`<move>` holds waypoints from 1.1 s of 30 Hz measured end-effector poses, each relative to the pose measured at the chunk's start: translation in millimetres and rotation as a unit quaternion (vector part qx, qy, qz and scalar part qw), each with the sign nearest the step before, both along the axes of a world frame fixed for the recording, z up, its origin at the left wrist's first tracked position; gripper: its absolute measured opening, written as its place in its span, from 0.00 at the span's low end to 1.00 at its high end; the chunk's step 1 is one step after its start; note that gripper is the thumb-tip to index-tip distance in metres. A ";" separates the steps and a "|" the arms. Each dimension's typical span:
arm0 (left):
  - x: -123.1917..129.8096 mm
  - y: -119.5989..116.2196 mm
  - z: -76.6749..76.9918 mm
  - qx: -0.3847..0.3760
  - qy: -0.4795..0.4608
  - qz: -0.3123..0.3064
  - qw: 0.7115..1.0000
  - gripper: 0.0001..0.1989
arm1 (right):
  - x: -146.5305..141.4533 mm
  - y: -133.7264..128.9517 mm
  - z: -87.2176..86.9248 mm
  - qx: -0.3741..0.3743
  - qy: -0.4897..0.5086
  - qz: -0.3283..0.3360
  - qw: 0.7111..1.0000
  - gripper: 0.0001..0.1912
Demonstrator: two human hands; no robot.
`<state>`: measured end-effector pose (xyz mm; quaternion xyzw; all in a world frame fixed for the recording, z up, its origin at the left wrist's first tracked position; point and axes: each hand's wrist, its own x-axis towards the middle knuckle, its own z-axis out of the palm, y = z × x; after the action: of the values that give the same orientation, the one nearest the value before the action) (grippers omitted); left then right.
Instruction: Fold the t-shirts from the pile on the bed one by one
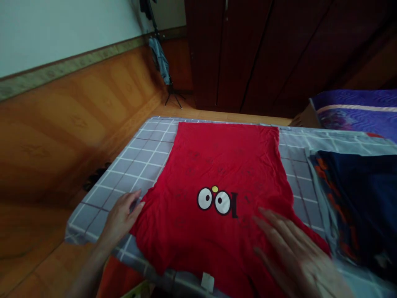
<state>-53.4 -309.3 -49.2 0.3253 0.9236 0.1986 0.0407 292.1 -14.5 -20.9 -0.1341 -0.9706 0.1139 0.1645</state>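
A red T-shirt (217, 161) lies spread on a checked cloth, its hem at the far side and its neck end toward me. On its front are two cartoon eyes, a small yellow spot and a dark letter. A white label (207, 282) shows at the near edge. My left hand (122, 215) is at the left sleeve, thumb and fingers apart, the fingertips at the fabric's edge. Over the right part of the shirt, my right hand (291, 248) is open with fingers stretched out, slightly blurred. Whether its palm presses on the fabric I cannot tell.
Grey checked cloth (141, 151) covers the surface under the shirt. Dark blue folded clothes (366, 190) are stacked at the right. Beyond stand a dark wardrobe (248, 54), a coat stand with a hanging blue garment (159, 60), and a purple cover (359, 109). An orange item (116, 277) sits below the near edge.
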 end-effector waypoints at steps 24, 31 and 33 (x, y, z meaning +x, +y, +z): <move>-1.3 33.7 20.6 0.270 -0.332 0.193 0.883 0.14 | -195.5 -98.3 -30.0 -0.141 -0.078 0.439 0.884 0.35; -3.8 35.6 19.0 0.100 -0.150 0.131 0.975 0.17 | -197.3 -98.3 -37.2 -0.145 -0.065 0.447 0.880 0.36; -2.9 44.2 20.5 0.055 -0.088 0.112 0.988 0.21 | -197.2 -98.4 -37.6 -0.143 -0.064 0.447 0.881 0.36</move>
<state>-56.2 -265.1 -28.7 0.2022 0.9347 0.2807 0.0815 94.9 -113.0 -58.5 0.2845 -0.9091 0.3041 0.0132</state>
